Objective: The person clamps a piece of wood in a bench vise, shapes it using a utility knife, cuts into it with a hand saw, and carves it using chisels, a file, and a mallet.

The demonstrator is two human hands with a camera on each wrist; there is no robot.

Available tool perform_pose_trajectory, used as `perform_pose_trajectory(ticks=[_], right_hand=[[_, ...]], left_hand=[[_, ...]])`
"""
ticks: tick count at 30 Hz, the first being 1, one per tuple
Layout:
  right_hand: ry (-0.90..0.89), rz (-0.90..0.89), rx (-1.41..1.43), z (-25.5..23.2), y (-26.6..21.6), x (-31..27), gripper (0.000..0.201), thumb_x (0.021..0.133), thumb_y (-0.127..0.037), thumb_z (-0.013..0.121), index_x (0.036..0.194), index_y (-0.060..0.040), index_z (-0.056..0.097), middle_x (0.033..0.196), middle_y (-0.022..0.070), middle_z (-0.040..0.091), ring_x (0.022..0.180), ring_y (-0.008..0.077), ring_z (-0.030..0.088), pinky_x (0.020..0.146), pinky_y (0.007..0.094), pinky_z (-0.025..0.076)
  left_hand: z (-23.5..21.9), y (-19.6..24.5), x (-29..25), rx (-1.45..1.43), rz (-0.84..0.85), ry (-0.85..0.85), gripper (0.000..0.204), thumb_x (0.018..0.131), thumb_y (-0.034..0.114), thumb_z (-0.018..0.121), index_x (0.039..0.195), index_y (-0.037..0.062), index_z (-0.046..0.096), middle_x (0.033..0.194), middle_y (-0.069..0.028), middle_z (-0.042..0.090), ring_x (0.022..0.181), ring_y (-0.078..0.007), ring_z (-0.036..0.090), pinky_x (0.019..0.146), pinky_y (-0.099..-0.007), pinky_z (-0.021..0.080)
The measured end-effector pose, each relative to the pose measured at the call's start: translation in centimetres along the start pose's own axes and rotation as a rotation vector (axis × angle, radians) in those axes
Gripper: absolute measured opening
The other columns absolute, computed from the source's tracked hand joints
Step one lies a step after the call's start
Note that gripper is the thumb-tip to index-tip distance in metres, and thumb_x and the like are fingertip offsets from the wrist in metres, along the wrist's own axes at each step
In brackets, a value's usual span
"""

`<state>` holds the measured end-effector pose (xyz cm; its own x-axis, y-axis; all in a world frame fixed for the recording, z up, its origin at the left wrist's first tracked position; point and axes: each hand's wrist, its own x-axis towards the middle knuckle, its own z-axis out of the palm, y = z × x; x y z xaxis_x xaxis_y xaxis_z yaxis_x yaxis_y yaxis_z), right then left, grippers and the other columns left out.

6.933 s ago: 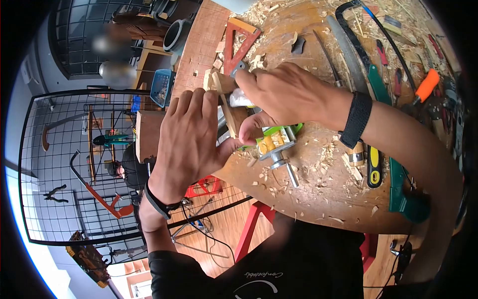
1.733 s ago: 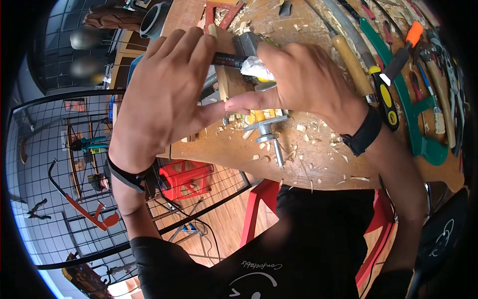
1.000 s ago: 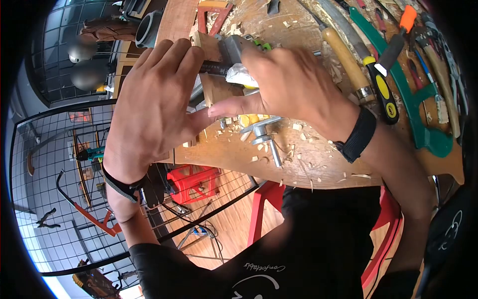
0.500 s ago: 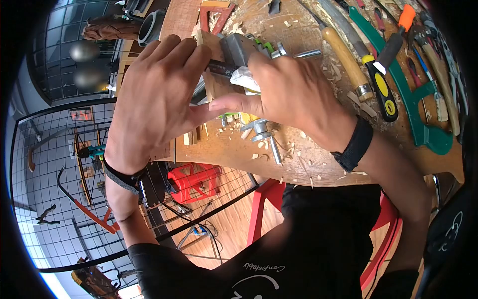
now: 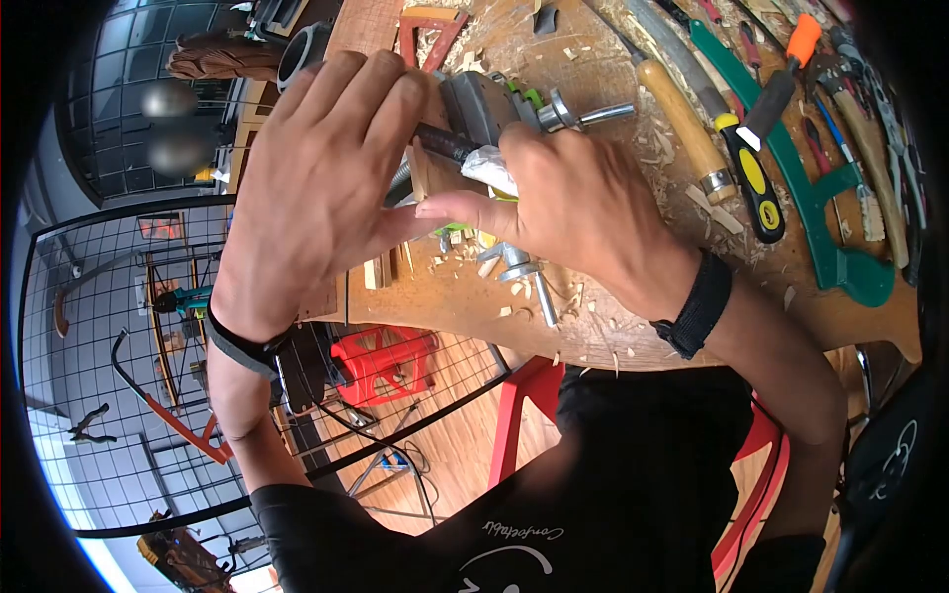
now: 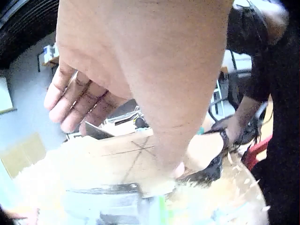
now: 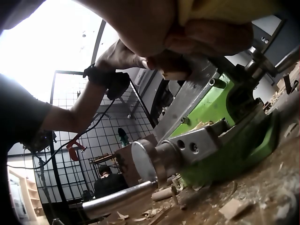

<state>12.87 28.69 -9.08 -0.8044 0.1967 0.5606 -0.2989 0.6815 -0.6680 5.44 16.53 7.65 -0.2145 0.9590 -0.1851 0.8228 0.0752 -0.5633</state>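
My right hand [image 5: 593, 198] is gripping the dark bar [image 5: 445, 141] by its white wrap [image 5: 486, 168], probably for padding. My left hand [image 5: 316, 188] is bending over its far end; I cannot tell whether it is grasping. Below the left palm, the wood [image 5: 423, 176] is sitting by the vise [image 5: 479, 104], seemingly for steadiness.

Dark bar [image 5: 443, 141]: ends hidden by L. hand [image 5: 316, 188] & R. hand [image 5: 593, 203]. L. wrist view: vise [image 6: 105, 204], prob., blurred & cut off.

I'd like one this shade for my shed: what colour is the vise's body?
The vise's body is bright green, clearest in the right wrist view.
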Motion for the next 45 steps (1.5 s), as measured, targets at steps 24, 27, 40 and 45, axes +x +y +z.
perform_pose_trajectory(ticks=[24,27,40,45], right_hand=[[0.095,0.085,0.14,1.4,-0.4,-1.3,0.076,0.087,-0.072,0.059,0.058,-0.0016,0.064,0.042,0.0119,0.053,0.036,0.0201,0.056,0.035,0.0328,0.045],[0.105,0.029,-0.066,0.6,0.0,-0.6,0.081,0.084,-0.076,0.057,0.061,0.001,0.064,0.045,0.0147,0.055,0.04,0.0237,0.061,0.036,0.0342,0.046],[0.055,-0.104,-0.087,-0.1,1.3,1.4,0.088,0.083,-0.082,0.052,0.069,0.0045,0.061,0.049,0.0182,0.057,0.05,0.0319,0.068,0.046,0.0384,0.054],[0.036,-0.297,-0.09,-0.2,2.3,3.4,0.098,0.08,-0.087,0.047,0.079,0.0087,0.065,0.049,0.0166,0.058,0.05,0.0317,0.068,0.049,0.041,0.056]], left_hand=[[0.2,2.7,-0.9,-0.118,-0.041,0.139,0.074,0.06,0.011,0.083,0.13,0.0051,0.057,0.132,-0.0126,0.055,0.126,-0.0336,0.052,0.101,-0.0457,0.046],[-1.4,3.3,-0.5,-0.109,-0.204,0.171,0.087,0.059,0.016,0.085,0.14,0.0064,0.052,0.14,-0.0116,0.052,0.132,-0.0336,0.046,0.11,-0.0468,0.041],[-0.5,0.2,-1.7,-0.055,-0.083,-0.003,0.068,0.068,0.029,0.083,0.122,-0.0026,0.055,0.12,-0.0146,0.057,0.114,-0.031,0.052,0.101,-0.0411,0.042],[0.2,-0.1,-2.1,-0.087,-0.11,-0.025,0.067,0.07,0.03,0.082,0.122,-0.0035,0.055,0.117,-0.0155,0.057,0.111,-0.0316,0.054,0.099,-0.0411,0.043]])
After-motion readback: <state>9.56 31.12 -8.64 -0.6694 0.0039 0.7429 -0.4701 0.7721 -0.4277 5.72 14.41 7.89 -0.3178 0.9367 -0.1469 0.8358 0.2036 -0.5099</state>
